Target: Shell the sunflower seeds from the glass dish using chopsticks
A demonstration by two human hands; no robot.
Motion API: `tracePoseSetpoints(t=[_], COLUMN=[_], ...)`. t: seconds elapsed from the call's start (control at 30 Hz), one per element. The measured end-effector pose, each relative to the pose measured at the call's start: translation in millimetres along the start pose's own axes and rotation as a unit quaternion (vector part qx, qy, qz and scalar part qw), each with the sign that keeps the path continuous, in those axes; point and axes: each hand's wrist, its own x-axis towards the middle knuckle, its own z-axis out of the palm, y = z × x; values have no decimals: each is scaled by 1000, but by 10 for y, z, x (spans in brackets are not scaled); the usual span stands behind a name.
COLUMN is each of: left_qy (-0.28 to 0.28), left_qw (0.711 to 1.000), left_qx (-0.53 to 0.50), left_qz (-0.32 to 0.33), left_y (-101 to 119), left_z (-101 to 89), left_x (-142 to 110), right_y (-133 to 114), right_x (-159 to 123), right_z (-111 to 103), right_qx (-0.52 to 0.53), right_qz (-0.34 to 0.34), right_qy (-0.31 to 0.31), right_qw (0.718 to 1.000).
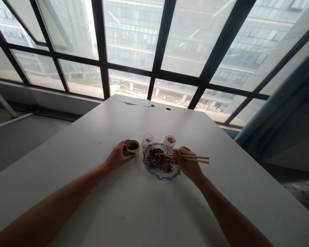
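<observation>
My left hand [119, 154] is wrapped round a small round cup [133, 152] with dark marks on its side and dark contents inside. A pair of wooden chopsticks [195, 158] is gripped in my right hand [187, 164]. Their tips reach into a scalloped clear glass dish [161, 175], touching or just above a heap of dark striped seeds [154, 160]; whether anything is pinched between the tips I cannot tell. Behind my right hand the brownish rim of another round thing [185, 149] shows, mostly hidden.
Two small translucent square cups stand just beyond the dish; the left cup [145, 137] holds a few brown bits, the right cup [167, 138] nut-like pieces. Papers [134, 101] lie at the white table's [105, 202] far end, by tall windows. A blue curtain [280, 92] hangs on the right.
</observation>
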Motion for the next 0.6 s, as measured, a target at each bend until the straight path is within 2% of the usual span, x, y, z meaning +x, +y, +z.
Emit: tracePoseSetpoints(t=[0.23,0.43,0.6], left_qy=[29,19,-33], left_qw=[994,978,972], left_qx=[103,197,227], left_qz=[2,72,50], left_y=[8,367,667], left_z=[-39,54,279], left_x=[69,266,596], right_y=[-72,-42,41], right_x=[-37,-60,-70], right_z=[-49,-11,22], right_qx=[-34,-48,-13], right_qz=[-29,-59,-65], right_qy=[18,-6,-6], right_qw=[999,997,998])
